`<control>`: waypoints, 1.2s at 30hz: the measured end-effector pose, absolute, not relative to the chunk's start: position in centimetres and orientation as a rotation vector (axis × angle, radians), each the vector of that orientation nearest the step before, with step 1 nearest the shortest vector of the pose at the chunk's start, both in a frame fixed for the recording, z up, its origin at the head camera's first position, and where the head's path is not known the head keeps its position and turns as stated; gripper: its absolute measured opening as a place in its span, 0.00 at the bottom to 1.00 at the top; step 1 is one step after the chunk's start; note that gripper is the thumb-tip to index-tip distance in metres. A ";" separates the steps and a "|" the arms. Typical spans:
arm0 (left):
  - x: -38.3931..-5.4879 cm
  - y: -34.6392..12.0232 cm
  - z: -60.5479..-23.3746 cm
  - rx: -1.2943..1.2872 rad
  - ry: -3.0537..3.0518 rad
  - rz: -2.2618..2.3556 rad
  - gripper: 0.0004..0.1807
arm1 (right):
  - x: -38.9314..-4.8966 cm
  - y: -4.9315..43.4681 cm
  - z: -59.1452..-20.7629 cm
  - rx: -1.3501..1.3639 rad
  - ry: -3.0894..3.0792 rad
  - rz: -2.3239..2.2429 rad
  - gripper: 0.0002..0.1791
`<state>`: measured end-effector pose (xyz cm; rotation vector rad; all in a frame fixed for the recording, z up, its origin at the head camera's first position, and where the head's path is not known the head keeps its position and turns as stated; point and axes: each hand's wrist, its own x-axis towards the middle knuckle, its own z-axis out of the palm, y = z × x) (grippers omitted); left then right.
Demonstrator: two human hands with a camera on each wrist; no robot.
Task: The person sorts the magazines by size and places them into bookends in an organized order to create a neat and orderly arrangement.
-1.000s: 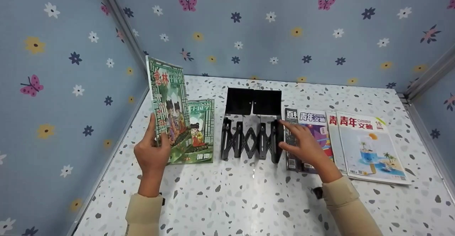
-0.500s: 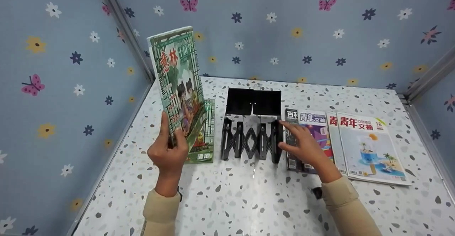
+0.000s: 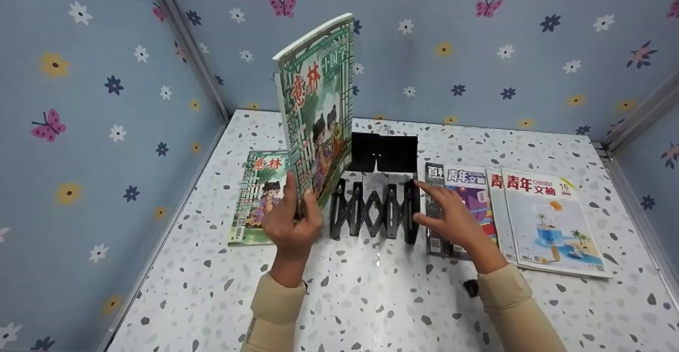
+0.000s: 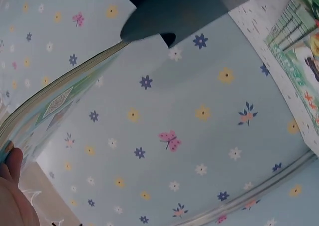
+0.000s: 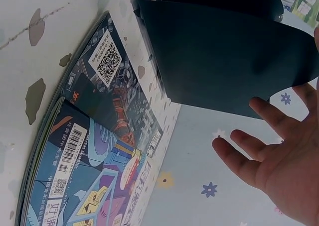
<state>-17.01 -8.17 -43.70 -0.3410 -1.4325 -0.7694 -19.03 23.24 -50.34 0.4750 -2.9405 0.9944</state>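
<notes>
A green magazine (image 3: 318, 108) stands upright in my left hand (image 3: 292, 227), which pinches its lower spine side between thumb and fingers. It is raised in front of the left part of a black expandable bookend rack (image 3: 374, 211), hiding some of it. My right hand (image 3: 453, 219) is at the rack's right end plate (image 5: 214, 56), fingers spread and fingertips at its edge. Flat on the table, left of the raised magazine, lies a second green magazine (image 3: 260, 198) with a similar cover. In the left wrist view only the thumb side of the left hand shows beside the magazine's page edges.
Right of the rack lie a dark magazine (image 3: 435, 243), a purple one (image 3: 480, 214) and white ones (image 3: 554, 225), partly overlapping. Blue patterned panels (image 3: 414, 34) close in the speckled table (image 3: 350, 299) at the back and both sides.
My left hand has carried the green magazine rightward and up, turning it more upright, from above the other green magazine to the rack's left part. My right hand stays at the end plate.
</notes>
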 end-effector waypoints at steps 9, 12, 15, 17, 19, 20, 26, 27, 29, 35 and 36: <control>-18.2 -5.8 -45.7 -0.319 -1.471 -0.738 0.35 | -18.9 23.2 -50.3 0.484 -2.931 1.038 0.42; -18.6 -5.2 -46.8 -0.295 -1.492 -0.733 0.34 | -18.9 23.2 -50.2 0.489 -2.920 1.069 0.42; -18.9 -4.7 -48.1 -0.286 -1.519 -0.730 0.32 | -18.9 23.2 -50.1 0.495 -2.908 1.091 0.42; -19.1 -4.4 -49.0 -0.285 -1.534 -0.725 0.31 | -18.9 23.2 -50.1 0.492 -2.907 1.096 0.42; -19.2 -4.2 -49.8 -0.279 -1.547 -0.732 0.30 | -18.9 23.2 -50.1 0.492 -2.909 1.101 0.42; -19.2 -4.2 -50.2 -0.272 -1.551 -0.735 0.29 | -18.9 23.2 -50.1 0.491 -2.911 1.108 0.42; -19.1 -3.8 -52.0 -0.245 -1.588 -0.747 0.28 | -19.1 22.9 -50.1 0.505 -2.920 1.150 0.43; -19.1 -3.8 -52.2 -0.250 -1.596 -0.749 0.29 | -19.1 22.8 -50.1 0.508 -2.920 1.159 0.43; -19.0 -3.6 -52.6 -0.266 -1.612 -0.753 0.30 | -19.1 22.7 -50.1 0.510 -2.919 1.178 0.43; -19.1 -3.1 -53.3 -0.310 -1.661 -0.742 0.30 | -19.2 22.7 -50.2 0.496 -2.911 1.248 0.42; -19.1 -3.1 -53.4 -0.316 -1.669 -0.735 0.29 | -19.2 22.7 -50.3 0.496 -2.909 1.256 0.42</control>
